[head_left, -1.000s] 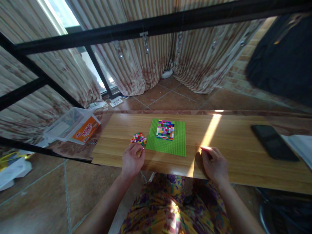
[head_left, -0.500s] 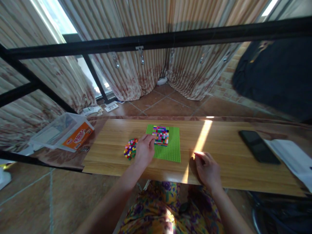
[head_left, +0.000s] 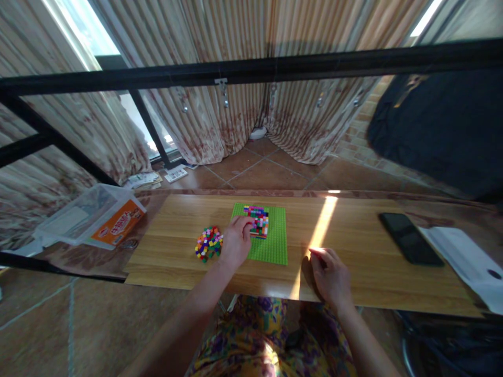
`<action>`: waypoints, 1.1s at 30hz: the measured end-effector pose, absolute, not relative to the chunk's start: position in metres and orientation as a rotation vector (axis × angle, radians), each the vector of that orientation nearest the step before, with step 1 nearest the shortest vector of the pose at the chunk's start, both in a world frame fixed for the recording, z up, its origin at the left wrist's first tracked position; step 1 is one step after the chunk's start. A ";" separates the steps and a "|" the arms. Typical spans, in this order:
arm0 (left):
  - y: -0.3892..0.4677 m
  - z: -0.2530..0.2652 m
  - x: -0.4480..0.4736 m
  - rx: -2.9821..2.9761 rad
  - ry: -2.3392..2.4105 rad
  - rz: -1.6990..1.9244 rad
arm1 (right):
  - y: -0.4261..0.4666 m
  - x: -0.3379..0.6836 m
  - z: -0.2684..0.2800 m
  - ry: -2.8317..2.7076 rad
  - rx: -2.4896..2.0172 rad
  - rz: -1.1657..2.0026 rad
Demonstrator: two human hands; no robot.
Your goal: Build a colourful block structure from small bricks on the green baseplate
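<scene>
My left hand [head_left: 237,242] is closed in a pinch at the left side of a block of many-coloured toy bricks [head_left: 261,224]. Its fingertips cover part of the block, so whatever they pinch is hidden. The block stands on a green studded baseplate [head_left: 277,246]. Left of this hand lies a heap of loose small bricks [head_left: 208,243] in mixed colours. To the right of the baseplate, my right hand [head_left: 332,277] rests low over the wooden table [head_left: 361,235], thumb and fingers pressed together in a strip of sunlight. Anything between those fingertips is too small to make out.
A black phone [head_left: 411,238] lies at the table's right, beside a white sheet-like thing [head_left: 463,256]. Off the left end stands a clear plastic box [head_left: 88,217] with an orange label. A black metal bar [head_left: 251,70] crosses in front of the curtains [head_left: 220,125].
The left hand has shifted slightly right relative to the baseplate, uncovering more of the loose heap. My right hand stays pinched in nearly the same place. The whole view has shifted a little.
</scene>
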State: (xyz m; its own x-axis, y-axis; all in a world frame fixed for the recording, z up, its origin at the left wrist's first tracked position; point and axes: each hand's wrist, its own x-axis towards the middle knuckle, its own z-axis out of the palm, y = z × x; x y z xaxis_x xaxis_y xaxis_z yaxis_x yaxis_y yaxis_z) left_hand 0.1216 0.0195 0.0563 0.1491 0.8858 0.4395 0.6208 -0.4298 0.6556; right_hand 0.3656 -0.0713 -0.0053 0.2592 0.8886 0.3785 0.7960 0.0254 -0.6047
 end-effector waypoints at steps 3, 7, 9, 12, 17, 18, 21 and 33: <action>0.018 0.057 0.122 2.101 1.456 1.177 | -0.072 0.365 -0.005 -1.535 -1.770 0.154; 0.019 0.055 0.124 2.082 1.429 1.232 | -0.072 0.364 -0.004 -1.528 -1.773 0.166; 0.020 0.052 0.125 2.082 1.458 1.247 | -0.072 0.364 -0.003 -1.530 -1.779 0.164; 0.023 0.048 0.127 2.084 1.488 1.240 | -0.072 0.363 -0.003 -1.534 -1.789 0.152; 0.026 0.045 0.128 2.103 1.502 1.205 | -0.073 0.364 -0.003 -1.541 -1.783 0.150; 0.026 0.045 0.128 2.118 1.509 1.195 | -0.073 0.364 -0.002 -1.541 -1.777 0.149; 0.026 0.047 0.130 2.192 1.549 1.157 | -0.073 0.364 -0.003 -1.546 -1.774 0.145; 0.021 0.047 0.134 2.362 1.715 1.059 | -0.072 0.365 -0.003 -1.526 -1.775 0.165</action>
